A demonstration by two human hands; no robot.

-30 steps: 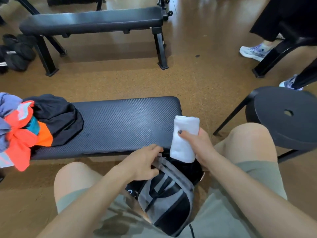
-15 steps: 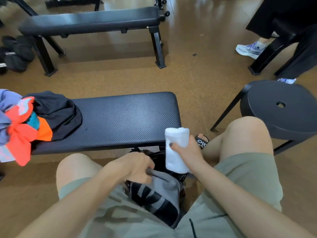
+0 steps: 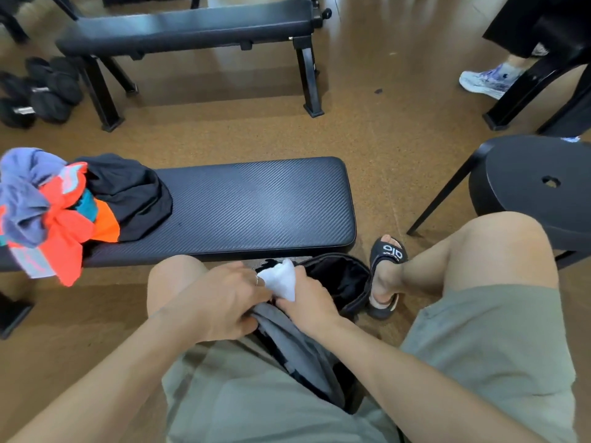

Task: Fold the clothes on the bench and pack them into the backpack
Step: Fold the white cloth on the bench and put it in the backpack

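Observation:
A grey and black backpack point(image 3: 297, 350) stands between my knees, its black mouth point(image 3: 342, 279) open toward the bench. My right hand point(image 3: 308, 302) grips a folded white cloth point(image 3: 281, 278) at the mouth, only its top part showing. My left hand point(image 3: 220, 305) grips the backpack's grey upper edge and holds it open. On the black padded bench point(image 3: 249, 203) ahead, a loose pile of clothes point(image 3: 67, 206) in black, orange, teal and purple lies at the left end.
A second black bench point(image 3: 188, 30) stands farther back, with dumbbells point(image 3: 38, 91) on the floor to its left. A black round stool point(image 3: 537, 187) is at my right knee. Another person's sneaker point(image 3: 486, 79) and a chair leg are at the upper right.
My right hand has brought the folded white cloth down from above the bench edge into the backpack's mouth. My left hand stays on the bag's edge.

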